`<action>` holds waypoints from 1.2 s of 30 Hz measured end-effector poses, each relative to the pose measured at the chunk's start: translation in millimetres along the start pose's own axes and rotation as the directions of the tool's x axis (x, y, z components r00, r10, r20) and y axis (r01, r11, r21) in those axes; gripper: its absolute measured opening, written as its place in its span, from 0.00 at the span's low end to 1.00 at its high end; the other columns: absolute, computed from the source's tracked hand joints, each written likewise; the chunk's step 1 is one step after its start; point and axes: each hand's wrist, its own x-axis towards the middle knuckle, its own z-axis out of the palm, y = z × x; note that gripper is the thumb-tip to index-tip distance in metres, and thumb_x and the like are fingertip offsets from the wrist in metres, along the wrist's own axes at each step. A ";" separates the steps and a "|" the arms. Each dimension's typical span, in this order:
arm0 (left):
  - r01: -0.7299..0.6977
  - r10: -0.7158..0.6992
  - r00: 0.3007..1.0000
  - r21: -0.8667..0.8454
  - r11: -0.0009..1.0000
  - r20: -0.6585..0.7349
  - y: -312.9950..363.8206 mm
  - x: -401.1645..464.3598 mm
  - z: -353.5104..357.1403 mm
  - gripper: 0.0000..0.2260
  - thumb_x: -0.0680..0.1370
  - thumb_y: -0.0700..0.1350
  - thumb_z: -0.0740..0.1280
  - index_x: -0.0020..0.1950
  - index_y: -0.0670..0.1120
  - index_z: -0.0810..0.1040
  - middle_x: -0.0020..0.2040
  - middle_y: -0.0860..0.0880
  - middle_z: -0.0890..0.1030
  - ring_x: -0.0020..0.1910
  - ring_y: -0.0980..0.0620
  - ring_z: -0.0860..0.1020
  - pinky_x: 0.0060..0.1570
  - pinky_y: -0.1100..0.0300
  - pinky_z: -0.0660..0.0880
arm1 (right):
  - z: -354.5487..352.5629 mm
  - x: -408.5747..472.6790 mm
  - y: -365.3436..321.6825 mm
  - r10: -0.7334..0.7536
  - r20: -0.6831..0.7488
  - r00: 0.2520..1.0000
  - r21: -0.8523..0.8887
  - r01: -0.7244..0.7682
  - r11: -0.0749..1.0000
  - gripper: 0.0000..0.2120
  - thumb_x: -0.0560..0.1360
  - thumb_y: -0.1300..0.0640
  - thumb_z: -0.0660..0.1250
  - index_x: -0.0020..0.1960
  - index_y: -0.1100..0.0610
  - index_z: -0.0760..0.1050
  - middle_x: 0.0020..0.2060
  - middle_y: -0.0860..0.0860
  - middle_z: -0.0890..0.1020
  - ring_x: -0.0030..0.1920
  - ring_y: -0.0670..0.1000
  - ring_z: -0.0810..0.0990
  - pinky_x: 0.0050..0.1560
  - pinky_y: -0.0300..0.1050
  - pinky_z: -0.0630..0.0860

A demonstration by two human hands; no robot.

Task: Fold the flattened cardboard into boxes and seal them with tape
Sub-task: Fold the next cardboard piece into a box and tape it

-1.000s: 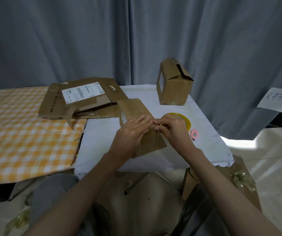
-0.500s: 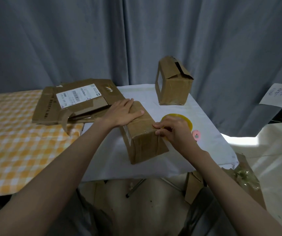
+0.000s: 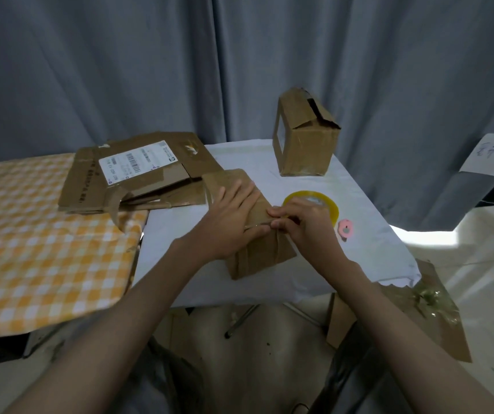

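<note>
Left hand (image 3: 234, 216) lies flat, fingers straight, pressing the cardboard box (image 3: 257, 252) onto the white surface (image 3: 368, 252). Right hand (image 3: 305, 225) has its grip pinched on a tape strip (image 3: 257, 225) at the box.

Both forearms are bare from the lower frame edge to the wrists; no sleeve cuff shows. The left hand (image 3: 234, 222) and the right hand (image 3: 308, 227) carry no gloves, rings, watch or bands. Dark, dimly lit clothing covers the lap; its type cannot be determined.
</note>
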 end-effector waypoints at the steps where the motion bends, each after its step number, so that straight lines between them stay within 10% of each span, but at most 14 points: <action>1: -0.009 0.009 1.000 0.009 1.000 0.003 -1.3 0.9 -0.6 0.36 0.80 0.65 0.52 0.82 0.46 0.48 0.82 0.49 0.45 0.80 0.50 0.40 0.76 0.50 0.37 | 1.3 0.3 -2.9 0.004 -0.007 1.000 -0.004 -0.004 1.000 0.06 0.70 0.62 0.74 0.47 0.60 0.86 0.41 0.54 0.86 0.42 0.52 0.83 0.45 0.48 0.79; 5: -0.118 0.107 0.993 -0.293 0.949 -0.056 3.8 2.9 -20.7 0.32 0.81 0.62 0.55 0.82 0.52 0.50 0.82 0.53 0.44 0.79 0.54 0.39 0.78 0.45 0.40 | -2.7 2.7 -7.4 0.085 -0.038 0.996 -0.003 -0.086 0.996 0.07 0.71 0.61 0.73 0.48 0.59 0.86 0.41 0.51 0.86 0.42 0.46 0.81 0.45 0.51 0.79; 8: -0.118 -0.099 0.948 -0.624 0.772 -0.302 2.9 -7.4 -38.9 0.25 0.83 0.60 0.56 0.80 0.58 0.57 0.81 0.59 0.52 0.80 0.57 0.48 0.77 0.47 0.48 | -19.1 11.1 -16.9 0.359 -0.095 0.929 0.237 -0.329 0.914 0.08 0.74 0.63 0.72 0.52 0.58 0.86 0.43 0.50 0.86 0.38 0.51 0.84 0.45 0.50 0.83; 13: 0.112 -0.455 0.819 -0.681 0.724 -0.349 -27.1 -24.4 -46.8 0.22 0.85 0.56 0.53 0.78 0.50 0.63 0.77 0.53 0.64 0.75 0.53 0.62 0.73 0.57 0.57 | -44.2 31.2 -15.2 0.745 0.030 0.666 0.708 -0.540 0.455 0.06 0.77 0.65 0.70 0.52 0.65 0.83 0.42 0.57 0.84 0.34 0.49 0.83 0.48 0.43 0.82; 16: 0.194 -0.535 0.838 -0.858 0.475 -0.107 -44.3 -28.2 -42.6 0.29 0.79 0.68 0.51 0.73 0.54 0.70 0.71 0.58 0.71 0.70 0.57 0.68 0.73 0.54 0.60 | -37.4 32.8 -9.2 0.813 0.199 0.548 0.784 -0.587 0.203 0.05 0.78 0.65 0.68 0.50 0.67 0.81 0.44 0.61 0.83 0.39 0.52 0.83 0.50 0.44 0.82; 19: 0.214 -0.506 0.859 -0.849 0.483 -0.072 -45.7 -31.9 -40.0 0.25 0.77 0.67 0.58 0.66 0.53 0.75 0.62 0.54 0.78 0.63 0.54 0.75 0.67 0.53 0.69 | -26.8 28.1 -4.9 0.830 0.317 0.459 0.756 -0.650 0.071 0.05 0.80 0.66 0.65 0.52 0.68 0.77 0.40 0.59 0.82 0.38 0.52 0.83 0.40 0.40 0.83; 26: 0.284 -0.545 0.830 -0.750 0.597 -0.119 -51.9 -34.2 -36.0 0.19 0.75 0.55 0.72 0.65 0.53 0.76 0.61 0.48 0.69 0.59 0.51 0.73 0.61 0.53 0.73 | -5.0 7.1 11.3 0.805 0.227 0.548 0.395 -0.807 0.438 0.06 0.79 0.65 0.61 0.47 0.57 0.75 0.33 0.56 0.81 0.32 0.55 0.79 0.40 0.55 0.81; 29: 0.314 -0.532 0.842 -0.721 0.617 -0.089 -58.9 -31.5 -32.4 0.21 0.72 0.61 0.72 0.63 0.56 0.78 0.63 0.49 0.71 0.59 0.51 0.74 0.61 0.49 0.76 | -4.9 3.9 13.8 0.719 0.154 0.678 0.172 -0.735 0.656 0.08 0.76 0.66 0.66 0.48 0.55 0.80 0.38 0.48 0.79 0.42 0.52 0.78 0.42 0.40 0.77; 36: 0.350 -0.478 0.877 -0.626 0.697 -0.042 -58.0 -35.1 -41.2 0.24 0.67 0.56 0.79 0.60 0.53 0.77 0.60 0.54 0.71 0.60 0.51 0.71 0.58 0.52 0.72 | -27.8 21.0 -18.1 0.612 0.158 0.775 0.458 -0.607 0.650 0.10 0.79 0.46 0.67 0.55 0.49 0.82 0.52 0.48 0.83 0.53 0.49 0.82 0.48 0.46 0.82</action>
